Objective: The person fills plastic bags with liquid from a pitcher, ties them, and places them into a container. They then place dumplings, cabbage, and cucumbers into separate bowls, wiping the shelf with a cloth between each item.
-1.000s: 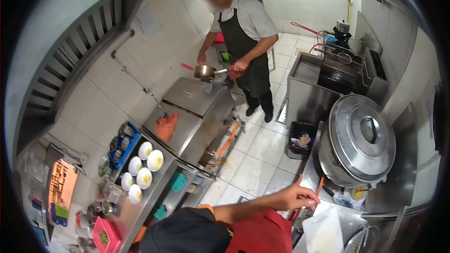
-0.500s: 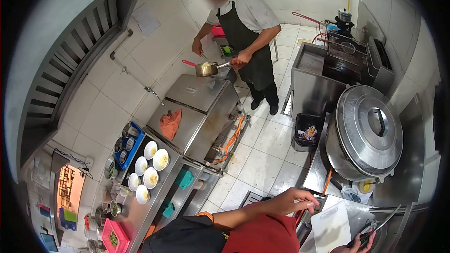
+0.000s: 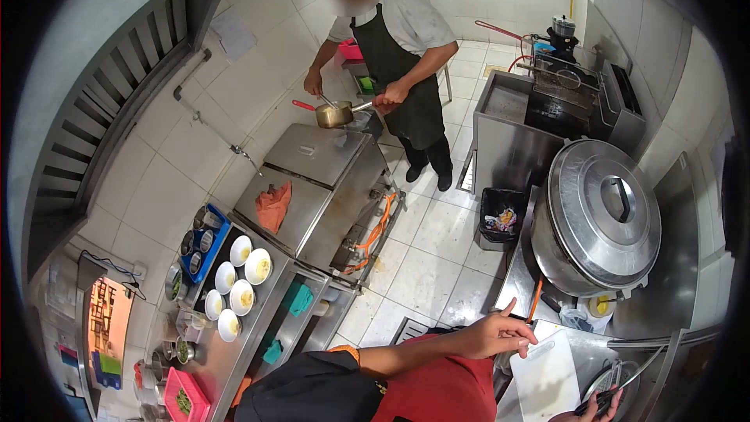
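Note:
My left hand hangs over the near edge of a white cutting board, its fingers apart and nothing in them. At the bottom right, my right hand is closed around the black handle of a long, thin metal utensil, partly cut off by the frame edge. I cannot tell whether it is a knife or tongs. Under the utensil sits a round metal container. Beyond the board stands a big lidded metal pot, with a yellow item near its base.
Across the aisle, a person in a dark apron holds a small saucepan over a steel unit. White bowls, a blue tray and a pink basket occupy the left counter. A trash bin stands on the floor.
My left hand has turned slightly and now has a finger raised. My right hand and its utensil have shifted slightly lower. The view has moved a little.

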`<action>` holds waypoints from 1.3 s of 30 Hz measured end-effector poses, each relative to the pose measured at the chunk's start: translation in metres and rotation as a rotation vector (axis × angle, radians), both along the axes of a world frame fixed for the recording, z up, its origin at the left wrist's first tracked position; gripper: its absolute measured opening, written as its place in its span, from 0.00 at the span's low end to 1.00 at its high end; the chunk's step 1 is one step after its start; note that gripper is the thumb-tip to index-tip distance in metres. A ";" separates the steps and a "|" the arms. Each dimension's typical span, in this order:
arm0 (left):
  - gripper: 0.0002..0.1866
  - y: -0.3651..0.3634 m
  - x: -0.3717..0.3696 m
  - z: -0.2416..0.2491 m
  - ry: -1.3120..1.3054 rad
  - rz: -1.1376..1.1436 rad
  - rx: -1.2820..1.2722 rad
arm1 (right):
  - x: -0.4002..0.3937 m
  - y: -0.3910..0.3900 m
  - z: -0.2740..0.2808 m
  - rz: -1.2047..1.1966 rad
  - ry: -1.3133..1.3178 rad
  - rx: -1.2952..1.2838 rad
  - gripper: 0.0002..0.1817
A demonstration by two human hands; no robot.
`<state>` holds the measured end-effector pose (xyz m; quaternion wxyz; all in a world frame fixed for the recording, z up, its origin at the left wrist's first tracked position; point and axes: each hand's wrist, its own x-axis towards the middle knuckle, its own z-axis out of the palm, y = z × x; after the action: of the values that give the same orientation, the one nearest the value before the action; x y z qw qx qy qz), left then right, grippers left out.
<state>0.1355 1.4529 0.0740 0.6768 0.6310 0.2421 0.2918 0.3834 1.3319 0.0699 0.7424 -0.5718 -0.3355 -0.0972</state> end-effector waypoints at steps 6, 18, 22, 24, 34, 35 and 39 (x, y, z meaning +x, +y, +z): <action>0.11 -0.003 0.000 -0.003 -0.011 0.028 -0.012 | 0.008 0.002 -0.004 -0.013 -0.010 0.011 0.22; 0.11 -0.009 0.000 -0.007 -0.003 0.034 -0.050 | -0.003 0.010 0.010 0.024 0.022 0.025 0.22; 0.15 -0.012 0.014 -0.019 -0.026 -0.041 -0.191 | 0.005 0.006 -0.004 0.049 0.005 -0.032 0.29; 0.22 -0.009 0.023 -0.029 -0.068 -0.218 -0.333 | -0.002 0.006 -0.004 0.120 0.033 -0.078 0.38; 0.29 -0.037 0.078 -0.038 -0.128 -0.225 -0.652 | -0.080 0.005 -0.023 0.431 -0.146 -0.607 0.28; 0.26 -0.036 0.079 -0.034 -0.206 -0.219 -0.570 | -0.089 0.005 -0.010 0.421 -0.216 -0.604 0.25; 0.19 -0.032 0.078 -0.048 -0.067 -0.059 -0.717 | -0.062 -0.014 -0.041 0.788 -0.112 -0.757 0.49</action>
<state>0.2139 1.4209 0.0263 0.8707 0.3504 0.2884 0.1895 0.3211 1.3179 0.0289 0.4460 -0.6240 -0.5748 0.2852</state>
